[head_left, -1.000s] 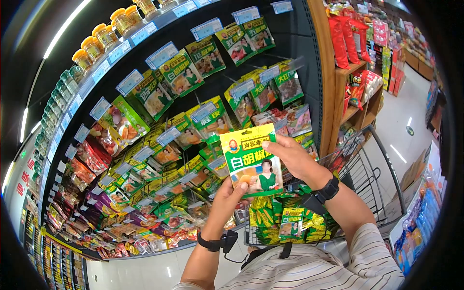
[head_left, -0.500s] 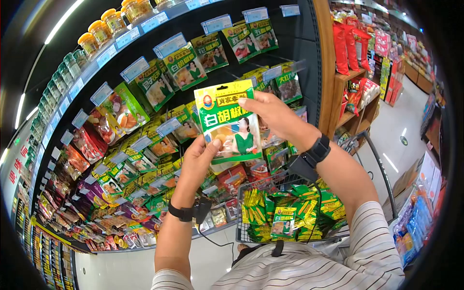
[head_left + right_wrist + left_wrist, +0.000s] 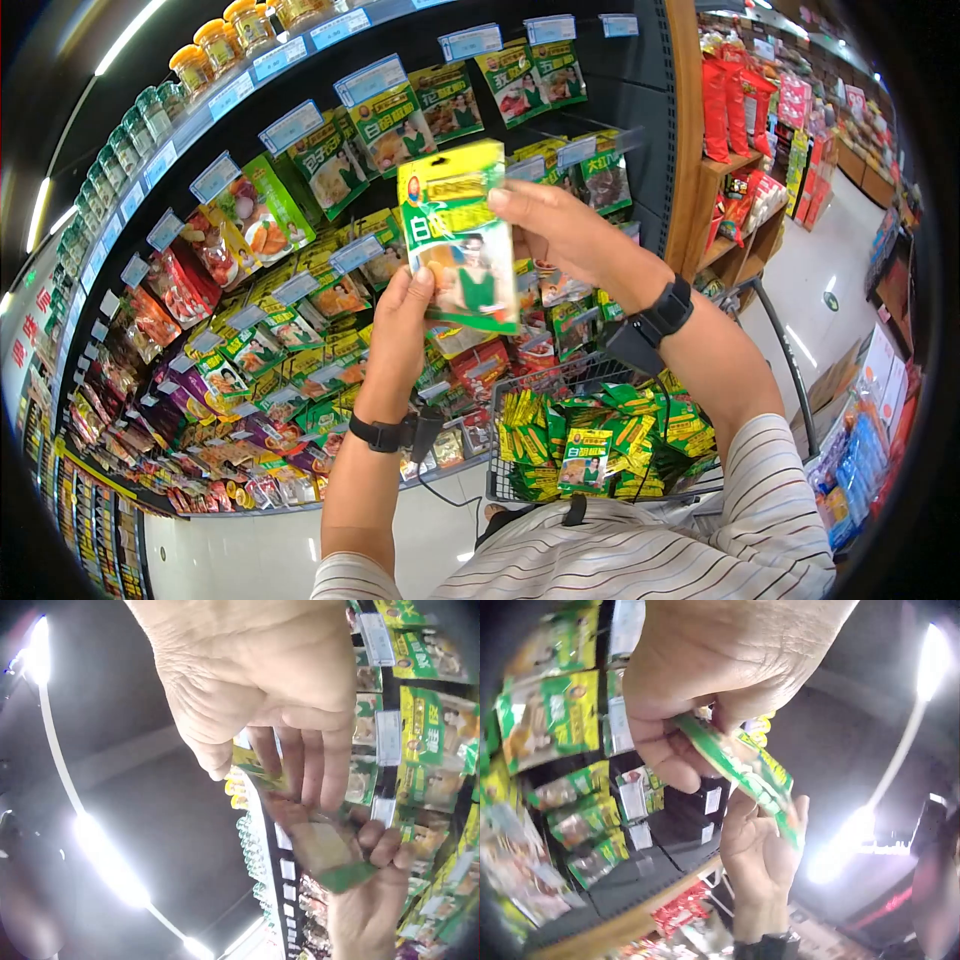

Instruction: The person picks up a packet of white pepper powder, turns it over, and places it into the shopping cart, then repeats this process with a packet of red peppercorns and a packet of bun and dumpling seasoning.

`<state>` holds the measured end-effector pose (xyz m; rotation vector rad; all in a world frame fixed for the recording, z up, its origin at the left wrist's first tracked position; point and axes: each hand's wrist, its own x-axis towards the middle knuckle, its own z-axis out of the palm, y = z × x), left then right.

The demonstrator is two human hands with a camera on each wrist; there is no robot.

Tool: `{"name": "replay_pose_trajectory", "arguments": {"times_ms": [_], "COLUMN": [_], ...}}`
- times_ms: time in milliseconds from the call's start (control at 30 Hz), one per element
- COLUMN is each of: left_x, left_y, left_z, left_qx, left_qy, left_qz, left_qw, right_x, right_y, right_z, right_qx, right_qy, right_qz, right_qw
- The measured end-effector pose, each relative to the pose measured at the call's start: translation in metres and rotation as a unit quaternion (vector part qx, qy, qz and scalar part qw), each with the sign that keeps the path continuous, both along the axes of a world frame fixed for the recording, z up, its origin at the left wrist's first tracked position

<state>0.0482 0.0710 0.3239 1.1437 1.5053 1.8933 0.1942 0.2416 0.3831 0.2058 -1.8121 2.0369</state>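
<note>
In the head view a yellow and green white pepper packet (image 3: 458,262), slightly blurred, is held upright in front of the shelf. My left hand (image 3: 402,322) pinches its lower left edge, thumb on the front. At the upper right edge my right hand (image 3: 572,228) grips it, thumb also on the front. The left wrist view shows the packet (image 3: 739,771) nearly edge-on between both hands. From the right wrist, the fingers (image 3: 311,769) lie behind the packet (image 3: 322,844), and the left hand (image 3: 371,892) holds its lower end.
A shopping cart (image 3: 493,452) below holds many yellow and green packets, with one white pepper packet (image 3: 585,458) on top. Hanging spice packets (image 3: 388,128) and price tags fill the shelf. Jars (image 3: 215,45) line its upper edge. A wooden shelf post (image 3: 684,130) stands right.
The packet and both hands have shifted left and up in the head view. Over the last half second the packet has turned and looks narrower. Both hands keep their hold.
</note>
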Motion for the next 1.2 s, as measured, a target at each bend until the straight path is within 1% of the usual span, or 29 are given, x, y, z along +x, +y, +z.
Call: {"name": "replay_pose_trajectory", "arguments": {"times_ms": [67,100,133,200,233,300,333,367,467,500,533,667,767,833,933,1033,1067,1167,1200], "left_x": [0.007,-0.008,-0.009,-0.001,-0.002,-0.005,-0.005,-0.004,0.008,0.014,0.017,0.018,0.017,0.02,0.026,0.032,0.033,0.034,0.035], "left_y": [0.005,0.005,0.003,0.008,0.011,0.018,0.019,0.02,0.019,0.015,0.014,0.019,0.022,0.021,0.019,0.017,0.017,0.023,0.024], "left_z": [-0.001,-0.014,-0.021,-0.032,-0.039,-0.057,-0.063,-0.068,-0.064,-0.056,-0.052,-0.052,-0.059,-0.061,-0.058,-0.055,-0.055,-0.059,-0.059], "left_qx": [0.078,0.082,0.157,0.241,0.248,0.26,0.256,0.251,0.256,0.242,0.229,0.199,0.208,0.207,0.201,0.195,0.194,0.185,0.183], "left_qy": [-0.154,-0.221,-0.31,-0.376,-0.407,-0.466,-0.466,-0.464,-0.461,-0.478,-0.493,-0.477,-0.453,-0.457,-0.464,-0.464,-0.461,-0.456,-0.457], "left_qz": [-0.042,-0.083,-0.224,-0.327,-0.361,-0.426,-0.455,-0.484,-0.492,-0.483,-0.475,-0.524,-0.566,-0.566,-0.556,-0.546,-0.544,-0.581,-0.581], "left_qw": [0.984,0.968,0.91,0.832,0.801,0.73,0.714,0.698,0.693,0.693,0.693,0.677,0.657,0.654,0.66,0.67,0.673,0.648,0.648], "right_x": [-0.004,-0.005,-0.004,-0.002,-0.002,0.002,0.004,0.005,0.012,0.011,0.011,0.016,0.019,0.018,0.017,0.004,0.003,0.003,0.003], "right_y": [-0.014,-0.019,-0.024,-0.033,-0.037,-0.043,-0.046,-0.048,-0.045,-0.045,-0.042,-0.031,-0.031,-0.029,-0.025,-0.022,-0.024,-0.03,-0.032], "right_z": [-0.003,0.0,0.0,-0.006,-0.01,-0.014,-0.017,-0.02,-0.013,-0.014,-0.014,-0.009,-0.008,-0.008,-0.007,-0.018,-0.018,-0.013,-0.012], "right_qx": [0.051,0.091,0.097,0.11,0.086,0.118,0.134,0.135,0.178,0.171,0.167,0.174,0.19,0.196,0.193,0.163,0.153,0.134,0.135], "right_qy": [0.077,0.067,0.045,0.003,-0.024,-0.018,-0.015,0.013,-0.009,0.001,-0.002,-0.008,0.002,0.016,0.016,0.058,0.054,0.042,0.037], "right_qz": [0.07,0.081,0.101,0.142,0.156,0.123,0.106,0.083,0.011,-0.024,-0.034,-0.07,-0.105,-0.136,-0.141,-0.115,-0.101,-0.069,-0.065], "right_qw": [0.993,0.99,0.989,0.984,0.984,0.985,0.985,0.987,0.984,0.985,0.985,0.982,0.976,0.971,0.971,0.978,0.982,0.988,0.988]}}
